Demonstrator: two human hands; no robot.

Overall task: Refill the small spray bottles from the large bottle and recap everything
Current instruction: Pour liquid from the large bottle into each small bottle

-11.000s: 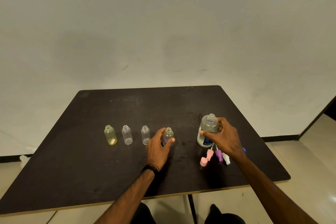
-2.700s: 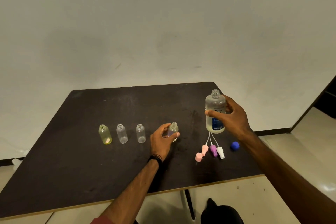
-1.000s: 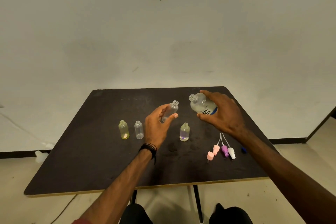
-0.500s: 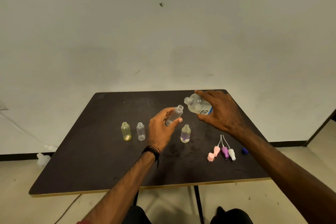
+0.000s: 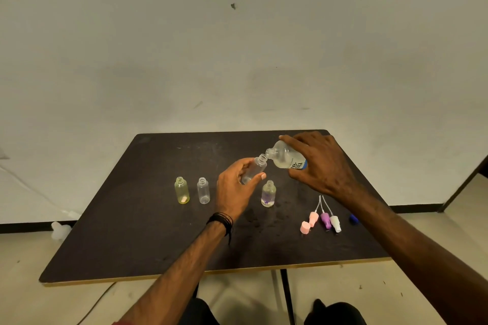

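My left hand grips a small clear bottle, tilted with its open neck up and to the right, above the dark table. My right hand holds the large clear bottle tipped leftward, its mouth touching the small bottle's neck. Three uncapped small bottles stand on the table: a yellowish one, a clear one and one holding some liquid.
Spray tops lie at the right front: two pink, one purple, one white, with thin tubes pointing back. A blue cap lies beside my right forearm. A white object sits on the floor at left.
My right hand lifted the large bottle and tipped it left. My left hand set one small bottle down, picked up another and brought its neck up to the large bottle's mouth.
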